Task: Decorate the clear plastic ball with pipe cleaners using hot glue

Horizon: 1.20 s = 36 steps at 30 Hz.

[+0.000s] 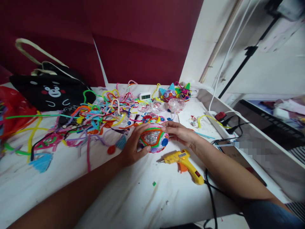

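Now gripping a round, clear-plastic ball (154, 139) banded in fuzzy green and orange between curled left hand (135, 143) and curled right hand (179, 133). Turned with clear window (150, 138) toward the white marbled table's (119, 194) near edge, too round to tell a long axis. Held between near and far edges.

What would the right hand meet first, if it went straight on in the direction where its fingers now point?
The decorated ball: the right hand seems to touch its side, though exact contact is hard to judge. Across the ball, roughly on that line, is the left hand.
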Each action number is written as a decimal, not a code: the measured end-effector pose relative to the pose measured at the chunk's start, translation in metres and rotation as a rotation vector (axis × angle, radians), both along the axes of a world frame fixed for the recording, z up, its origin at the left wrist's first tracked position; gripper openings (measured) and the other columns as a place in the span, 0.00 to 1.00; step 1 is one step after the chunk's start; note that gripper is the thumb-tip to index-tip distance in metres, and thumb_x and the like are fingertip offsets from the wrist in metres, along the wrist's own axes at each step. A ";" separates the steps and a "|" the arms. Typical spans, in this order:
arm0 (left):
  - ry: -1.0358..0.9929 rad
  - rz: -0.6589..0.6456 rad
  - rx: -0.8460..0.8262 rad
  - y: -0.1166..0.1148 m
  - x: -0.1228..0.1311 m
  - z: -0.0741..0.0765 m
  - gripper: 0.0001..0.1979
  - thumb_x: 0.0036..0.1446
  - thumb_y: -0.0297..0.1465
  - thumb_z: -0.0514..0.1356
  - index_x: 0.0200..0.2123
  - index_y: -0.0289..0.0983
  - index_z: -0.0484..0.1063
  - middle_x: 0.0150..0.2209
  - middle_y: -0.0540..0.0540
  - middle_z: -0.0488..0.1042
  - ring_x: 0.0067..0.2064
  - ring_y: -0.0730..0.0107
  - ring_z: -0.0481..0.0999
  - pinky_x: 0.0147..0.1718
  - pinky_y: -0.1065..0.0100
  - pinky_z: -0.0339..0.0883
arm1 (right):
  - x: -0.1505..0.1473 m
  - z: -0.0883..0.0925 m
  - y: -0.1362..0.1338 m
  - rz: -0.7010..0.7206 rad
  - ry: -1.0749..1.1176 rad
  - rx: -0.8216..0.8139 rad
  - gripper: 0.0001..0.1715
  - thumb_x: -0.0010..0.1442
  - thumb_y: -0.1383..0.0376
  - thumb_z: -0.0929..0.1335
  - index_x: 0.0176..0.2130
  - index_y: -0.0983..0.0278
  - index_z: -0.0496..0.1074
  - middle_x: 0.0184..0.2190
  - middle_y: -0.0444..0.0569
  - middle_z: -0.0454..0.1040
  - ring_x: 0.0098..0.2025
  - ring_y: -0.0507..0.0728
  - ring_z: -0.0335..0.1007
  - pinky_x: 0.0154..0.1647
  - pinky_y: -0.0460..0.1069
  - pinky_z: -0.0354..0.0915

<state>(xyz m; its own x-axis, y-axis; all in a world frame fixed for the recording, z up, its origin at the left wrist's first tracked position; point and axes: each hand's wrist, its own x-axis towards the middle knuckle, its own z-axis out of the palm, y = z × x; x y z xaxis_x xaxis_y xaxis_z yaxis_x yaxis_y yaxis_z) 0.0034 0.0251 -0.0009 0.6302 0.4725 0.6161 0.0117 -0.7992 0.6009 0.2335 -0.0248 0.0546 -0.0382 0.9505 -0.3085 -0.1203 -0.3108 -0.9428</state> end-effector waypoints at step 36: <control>-0.050 0.096 0.121 -0.004 0.009 -0.006 0.36 0.57 0.36 0.63 0.65 0.39 0.52 0.63 0.35 0.59 0.65 0.47 0.60 0.63 0.45 0.58 | 0.018 0.031 -0.097 0.173 -1.093 0.246 0.19 0.59 0.52 0.66 0.43 0.63 0.74 0.34 0.50 0.77 0.34 0.57 0.72 0.35 0.50 0.64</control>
